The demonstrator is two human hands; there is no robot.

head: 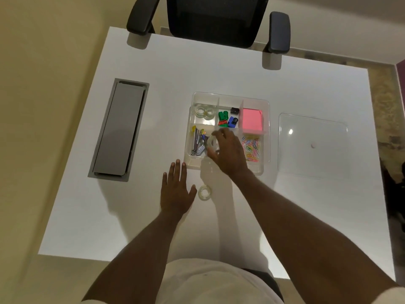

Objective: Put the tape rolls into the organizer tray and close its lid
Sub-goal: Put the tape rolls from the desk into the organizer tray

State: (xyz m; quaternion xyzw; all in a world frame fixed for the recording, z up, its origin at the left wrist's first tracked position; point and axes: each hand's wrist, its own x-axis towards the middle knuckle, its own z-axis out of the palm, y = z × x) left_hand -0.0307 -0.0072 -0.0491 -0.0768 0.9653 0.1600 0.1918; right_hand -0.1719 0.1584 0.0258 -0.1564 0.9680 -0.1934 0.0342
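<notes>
**One roll in hand over the tray, one on the desk**

We see the right hand [228, 150] reaching over the near side of the clear tray [266, 110], its fingers closed around a clear tape roll [212, 143] held upright above the lower-left compartment, where metal clips [198, 142] lie. The picture is blurred at the roll, so we cannot tell whether it touches anything beneath it.

Two more rolls [205, 112] already lie side by side in the tray's upper-left compartment. Another roll [205, 193] lies flat on the white desk [131, 216], just in front of the tray and just beside the thumb of the left hand [176, 191]. That hand is flat on the desk with fingers spread, holding nothing.

The tray's other compartments hold small green, red, blue and black pieces [228, 119], a pink pad [252, 119] and coloured paper clips [251, 148]. The clear lid [313, 145] lies flat on the desk to the right of the tray, apart from it. A grey cable cover [119, 128] is set into the desk at the left, and a black chair [210, 18] stands at the far edge.
</notes>
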